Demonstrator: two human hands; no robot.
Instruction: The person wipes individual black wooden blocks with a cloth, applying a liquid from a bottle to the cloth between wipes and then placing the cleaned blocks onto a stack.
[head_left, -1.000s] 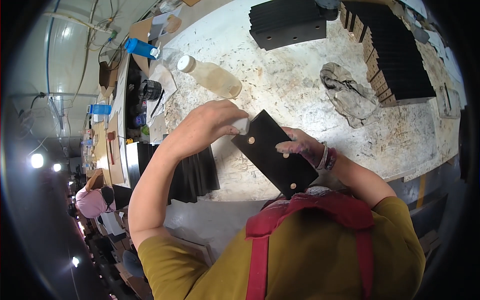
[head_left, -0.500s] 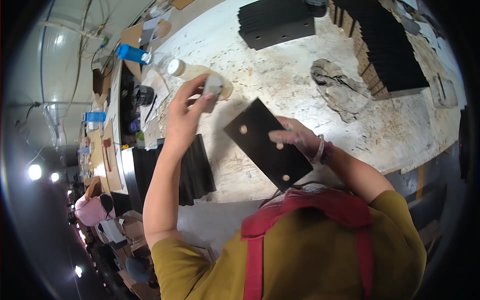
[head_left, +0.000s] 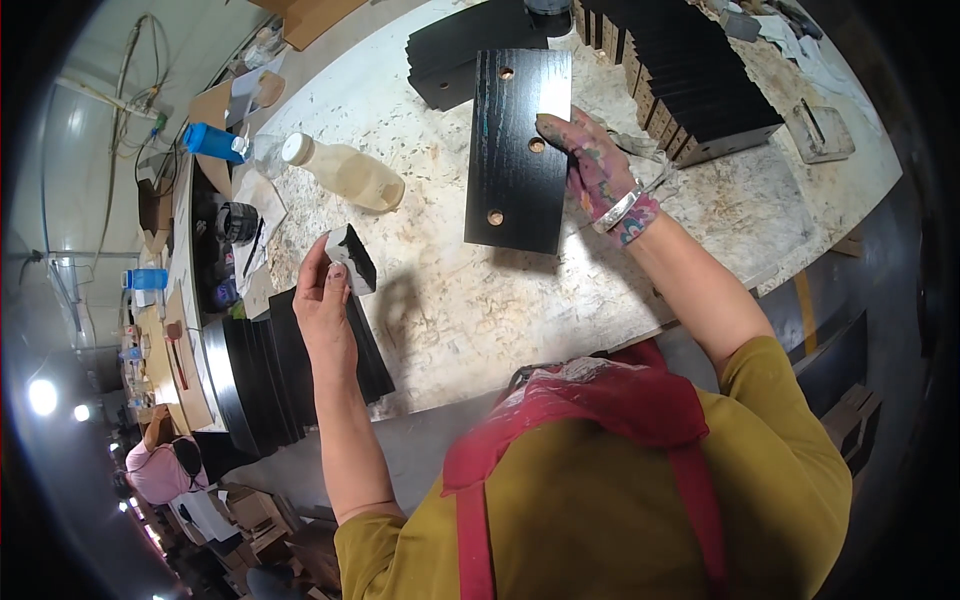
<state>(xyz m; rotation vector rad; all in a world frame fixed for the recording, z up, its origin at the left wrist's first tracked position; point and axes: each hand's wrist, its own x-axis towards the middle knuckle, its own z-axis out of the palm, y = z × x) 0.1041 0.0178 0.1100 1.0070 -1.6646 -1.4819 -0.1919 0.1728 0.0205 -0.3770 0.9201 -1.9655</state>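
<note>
Above the far worktop (head_left: 420,130), the right hand (head_left: 592,165) pinches the black panel (head_left: 518,150) by one edge and could let it tip, while the left hand (head_left: 325,300) clasps a small block (head_left: 352,260).

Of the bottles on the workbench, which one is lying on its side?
The clear plastic bottle of pale yellowish liquid with a white cap, lying near the bench's middle. The blue bottles at the far left edge look different: opaque blue.

My bench (head_left: 440,300) is scuffed and pale; on it lie a plastic bottle (head_left: 345,172), stacked black panels (head_left: 470,50) and a rag (head_left: 640,165).
</note>
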